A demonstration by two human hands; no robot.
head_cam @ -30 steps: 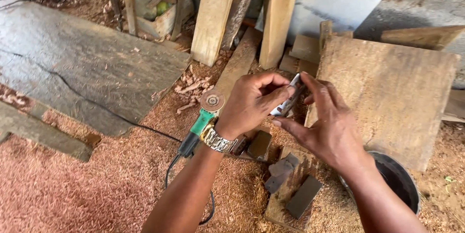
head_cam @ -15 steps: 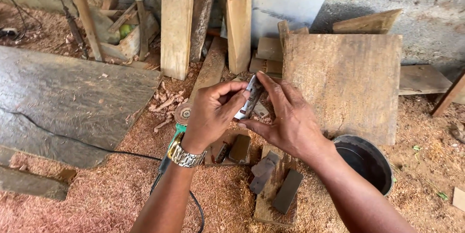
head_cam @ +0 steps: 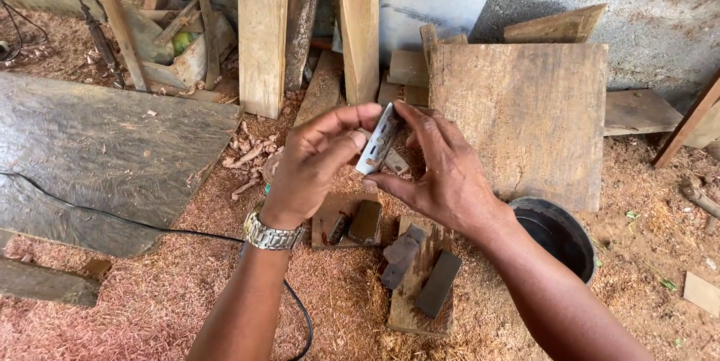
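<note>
Sawdust floor (head_cam: 112, 316), reddish, underfoot at near edge. Black cable (head_cam: 150, 227) snaking across it from the left edge toward the left forearm.

Left hand (head_cam: 315, 166) raised mid-scene, metal wristwatch (head_cam: 271, 235) at wrist. Fingers curled, thumb and forefinger pinched on the left side of a small flat metal blade (head_cam: 379, 140), light grey, held on edge and tilted. Right hand (head_cam: 442, 173) opposite, thumb under the blade's lower end, forefinger over its upper end, remaining fingers loosely bent. Blade gripped between both hands, clear of the floor, above the sawdust near the middle of the scene.

Below the hands, on the sawdust: short wooden board (head_cam: 420, 286) carrying 2 dark rectangular blocks (head_cam: 439, 284); just left of it a smaller board (head_cam: 341, 220) with dark block (head_cam: 367, 220) on top. Black round tub (head_cam: 559, 233) just right of the right wrist.

Farther left, large weathered grey slab (head_cam: 105, 151) lying flat. Wood shavings (head_cam: 244, 158) scattered at its right corner.

Behind the hands, square brown plank panel (head_cam: 525, 113) propped up. Beyond, 2 upright planks (head_cam: 262, 31) leaning on the grey concrete wall (head_cam: 652, 8), pale metal sheet (head_cam: 427, 1) between planks and wall. Wooden crate (head_cam: 184, 50) with something green inside at far left.
</note>
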